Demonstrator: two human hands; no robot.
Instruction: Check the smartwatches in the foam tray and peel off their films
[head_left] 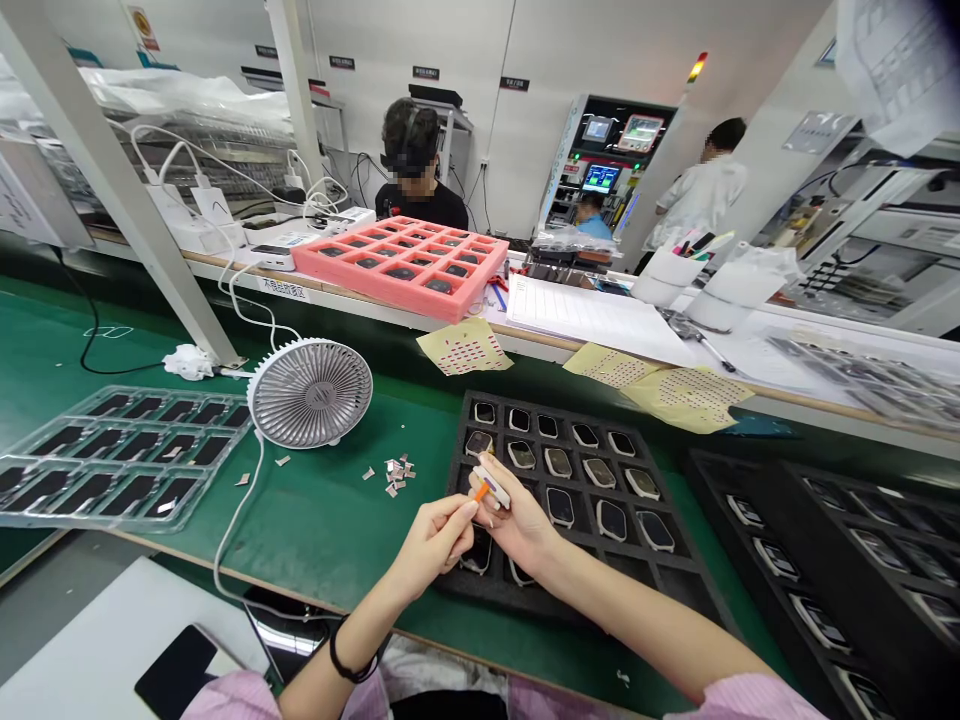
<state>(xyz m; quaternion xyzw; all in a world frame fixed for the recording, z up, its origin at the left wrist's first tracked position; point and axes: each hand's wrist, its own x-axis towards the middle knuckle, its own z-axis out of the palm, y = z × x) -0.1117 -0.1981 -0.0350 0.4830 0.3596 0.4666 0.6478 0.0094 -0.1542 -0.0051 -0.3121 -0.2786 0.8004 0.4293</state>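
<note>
At lower centre, the left hand and right hand pinch a small white-and-orange plastic piece: light, fragile-looking, best held by its edges.

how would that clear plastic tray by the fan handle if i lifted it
The clear plastic tray is probably light and rather floppy, being thin moulded sheet. Its glossy surface may feel slippery.

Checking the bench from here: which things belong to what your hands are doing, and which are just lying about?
In use: left hand pinching an orange-tipped piece; right hand holding a small white part; black foam tray beneath them.

Lying about: desk fan; clear plastic blister tray; pink foam tray.
</note>
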